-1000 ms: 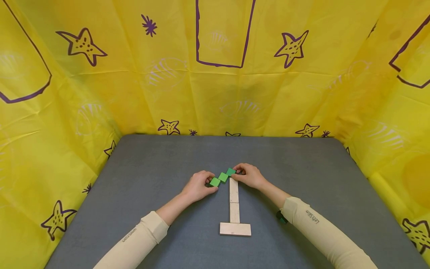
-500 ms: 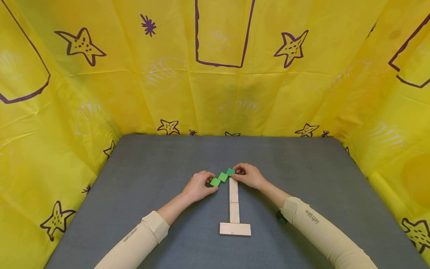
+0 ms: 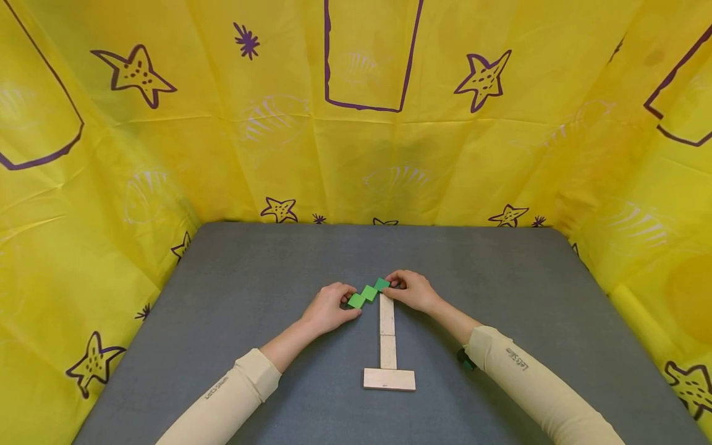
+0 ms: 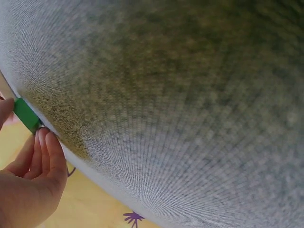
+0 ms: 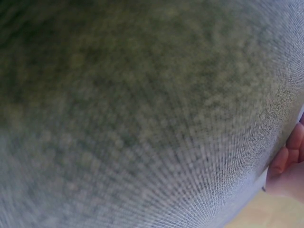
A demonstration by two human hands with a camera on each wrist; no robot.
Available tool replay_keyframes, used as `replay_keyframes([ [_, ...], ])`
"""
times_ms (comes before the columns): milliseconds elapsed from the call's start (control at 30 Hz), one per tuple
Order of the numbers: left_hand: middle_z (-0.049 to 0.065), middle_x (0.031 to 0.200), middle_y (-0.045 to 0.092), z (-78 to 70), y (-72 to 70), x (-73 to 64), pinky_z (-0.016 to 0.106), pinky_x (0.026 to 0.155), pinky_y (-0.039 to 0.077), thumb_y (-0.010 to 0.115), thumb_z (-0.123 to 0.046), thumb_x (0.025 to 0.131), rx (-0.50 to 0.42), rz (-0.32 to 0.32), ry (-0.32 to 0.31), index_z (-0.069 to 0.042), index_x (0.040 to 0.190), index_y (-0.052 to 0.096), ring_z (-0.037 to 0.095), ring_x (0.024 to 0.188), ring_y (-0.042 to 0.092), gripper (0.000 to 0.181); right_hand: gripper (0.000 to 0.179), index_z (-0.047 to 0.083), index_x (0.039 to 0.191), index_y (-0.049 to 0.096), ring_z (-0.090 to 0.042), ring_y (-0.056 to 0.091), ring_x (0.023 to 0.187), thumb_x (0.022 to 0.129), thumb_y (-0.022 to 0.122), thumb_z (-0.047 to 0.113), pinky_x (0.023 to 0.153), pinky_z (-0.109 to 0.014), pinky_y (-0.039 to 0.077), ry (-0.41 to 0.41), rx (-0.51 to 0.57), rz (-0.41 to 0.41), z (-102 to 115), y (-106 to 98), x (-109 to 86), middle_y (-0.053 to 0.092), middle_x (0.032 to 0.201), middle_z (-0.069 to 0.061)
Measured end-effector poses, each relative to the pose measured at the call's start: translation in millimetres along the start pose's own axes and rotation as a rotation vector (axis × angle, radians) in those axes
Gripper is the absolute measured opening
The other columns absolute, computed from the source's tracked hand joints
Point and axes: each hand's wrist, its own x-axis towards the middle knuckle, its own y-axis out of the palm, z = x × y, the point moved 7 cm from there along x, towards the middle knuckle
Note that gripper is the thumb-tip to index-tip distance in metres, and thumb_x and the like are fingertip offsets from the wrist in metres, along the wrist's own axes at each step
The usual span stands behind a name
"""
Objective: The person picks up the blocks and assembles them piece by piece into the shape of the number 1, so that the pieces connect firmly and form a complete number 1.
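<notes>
Three small green blocks lie in a slanting row, corner to corner, in the head view. My left hand (image 3: 329, 307) holds the nearest green block (image 3: 356, 301) between thumb and fingers; in the left wrist view a green block (image 4: 27, 115) shows beside the fingertips. At the far end of the row, my right hand (image 3: 416, 291) pinches the darker green block (image 3: 381, 284), just above the top of the wooden strip. Between them sits the middle green block (image 3: 369, 293), untouched by either hand. The right wrist view catches only curled fingers (image 5: 294, 142) at its edge.
Two pale wooden planks, the upper plank (image 3: 387, 315) and the lower plank (image 3: 388, 352), run end to end toward the body. A crosswise plank (image 3: 389, 379) lies at their near end. The dark grey table (image 3: 278, 259) is walled by yellow printed cloth (image 3: 356, 154).
</notes>
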Motion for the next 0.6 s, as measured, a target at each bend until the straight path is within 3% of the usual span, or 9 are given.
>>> replay_keyframes([
  [300, 0.006, 0.094, 0.064, 0.6, 0.0, 0.2, 0.034, 0.074, 0.051, 0.081, -0.021, 0.079, -0.002, -0.009, 0.014, 0.000, 0.113, 0.068, 0.018, 0.084, 0.060, 0.041, 0.027, 0.007, 0.108, 0.069, -0.013, 0.051, 0.076, 0.088, 0.072, 0.026, 0.069, -0.029, 0.042, 0.012, -0.001, 0.000, -1.3, -0.4, 0.1, 0.062, 0.091, 0.000],
  [600, 0.006, 0.096, 0.064, 1.7, -2.8, -1.3, 0.034, 0.075, 0.050, 0.080, -0.026, 0.080, -0.007, -0.011, -0.010, -0.002, 0.115, 0.068, 0.018, 0.085, 0.059, 0.044, 0.028, 0.008, 0.111, 0.069, -0.014, 0.052, 0.076, 0.090, 0.070, 0.027, 0.068, -0.030, 0.043, 0.041, 0.030, 0.010, -0.9, -2.8, -0.3, 0.063, 0.091, 0.000],
])
